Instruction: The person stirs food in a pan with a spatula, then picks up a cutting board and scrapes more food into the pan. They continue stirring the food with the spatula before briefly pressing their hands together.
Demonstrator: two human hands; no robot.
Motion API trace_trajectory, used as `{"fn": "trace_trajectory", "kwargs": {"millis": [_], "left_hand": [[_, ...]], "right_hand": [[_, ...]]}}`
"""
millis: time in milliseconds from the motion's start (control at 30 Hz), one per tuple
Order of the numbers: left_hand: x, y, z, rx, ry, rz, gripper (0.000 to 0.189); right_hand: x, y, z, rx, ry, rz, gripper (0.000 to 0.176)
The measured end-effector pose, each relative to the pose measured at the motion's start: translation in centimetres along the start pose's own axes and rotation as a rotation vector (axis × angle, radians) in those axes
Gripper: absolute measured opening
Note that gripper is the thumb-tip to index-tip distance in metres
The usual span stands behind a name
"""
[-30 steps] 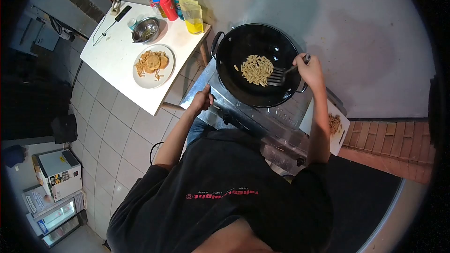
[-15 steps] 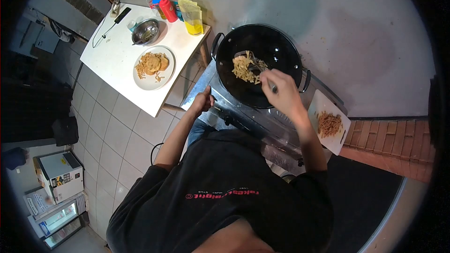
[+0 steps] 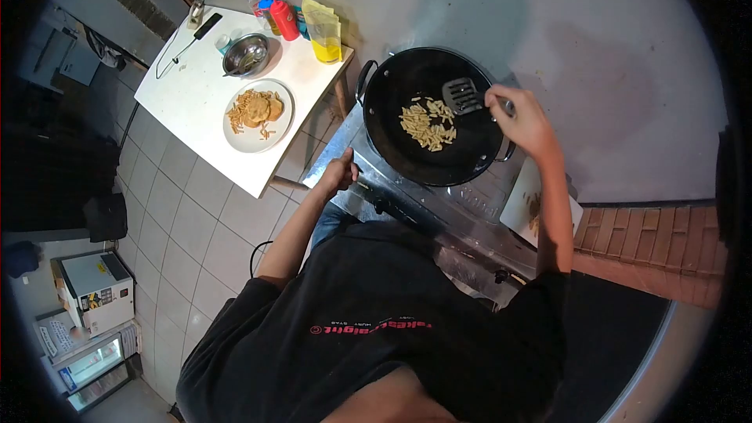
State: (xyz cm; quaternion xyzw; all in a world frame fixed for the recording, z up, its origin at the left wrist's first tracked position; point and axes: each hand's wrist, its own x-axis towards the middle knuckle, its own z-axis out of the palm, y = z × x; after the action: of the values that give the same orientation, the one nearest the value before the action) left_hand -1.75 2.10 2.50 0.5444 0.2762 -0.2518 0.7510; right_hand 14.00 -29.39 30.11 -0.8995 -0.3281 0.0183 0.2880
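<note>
My right hand point(image 3: 523, 119) is wrapped round the handle of a black slotted spatula point(image 3: 460, 97), whose blade is over the right side of a black wok point(image 3: 392, 153). Pale, short strips of food point(image 3: 428, 124) lie in a loose heap at the wok's middle, left of and below the blade. My left hand point(image 3: 338, 172) is closed beside the front left edge of the steel stove point(image 3: 415, 202), thumb stretched out. A small dark shape shows at its fingers, but I cannot make out what they hold.
A white table point(image 3: 196, 110) at left carries a plate point(image 3: 235, 137) of browned food, a metal bowl point(image 3: 245, 55), a red bottle point(image 3: 283, 20) and a yellow pouch point(image 3: 323, 27). Right of the stove, a white cutting board point(image 3: 517, 207) with brown strips lies partly behind my right forearm, near a brick ledge point(image 3: 650, 239).
My right hand has moved right and up with the spatula. The food strips, bunched at the blade before, now lie spread in the wok. My left hand has hardly moved.
</note>
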Motion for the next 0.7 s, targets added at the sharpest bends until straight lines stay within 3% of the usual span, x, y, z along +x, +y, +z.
{"fn": "trace_trajectory", "kwargs": {"millis": [167, 267, 300, 333, 467, 567, 600, 633, 700], "left_hand": [[0.1, -0.2, 0.1, 0.01, 0.025, 0.02, 0.074], [0.3, -0.3, -0.1, -0.021, 0.005, 0.001, 0.074], [0.4, -0.4, -0.1, -0.013, 0.014, 0.009, 0.074], [0.4, -0.5, -0.1, -0.004, 0.024, 0.016, 0.074], [0.3, -0.4, 0.0, 0.018, 0.043, 0.032, 0.074], [0.3, -0.3, 0.0, 0.016, 0.04, 0.011, 0.074], [0.3, -0.3, 0.1, 0.016, 0.049, 0.006, 0.074], [0.3, -0.4, 0.1, 0.016, 0.058, 0.001, 0.075], [0.7, -0.8, 0.0, 0.016, 0.062, 0.012, 0.075]], "right_hand": [[1.7, 4.5, -0.2, -0.044, 0.035, 0.081, 0.016], [2.2, 8.8, 2.3, 0.162, 0.015, 0.119, 0.02], [2.2, 9.5, 3.1, 0.356, -0.066, 0.235, 0.02], [2.2, 9.7, 3.7, 0.55, -0.148, 0.351, 0.021], [0.7, 9.6, 7.7, 0.942, -0.167, 0.426, 0.021], [-1.0, 6.5, 8.5, 0.964, -0.085, 0.373, 0.021], [-1.7, 4.6, 8.1, 0.845, -0.048, 0.355, 0.022], [-2.3, 2.5, 8.0, 0.629, 0.016, 0.255, 0.021], [-3.4, 0.0, 8.3, 0.374, 0.145, -0.151, 0.013]]}}
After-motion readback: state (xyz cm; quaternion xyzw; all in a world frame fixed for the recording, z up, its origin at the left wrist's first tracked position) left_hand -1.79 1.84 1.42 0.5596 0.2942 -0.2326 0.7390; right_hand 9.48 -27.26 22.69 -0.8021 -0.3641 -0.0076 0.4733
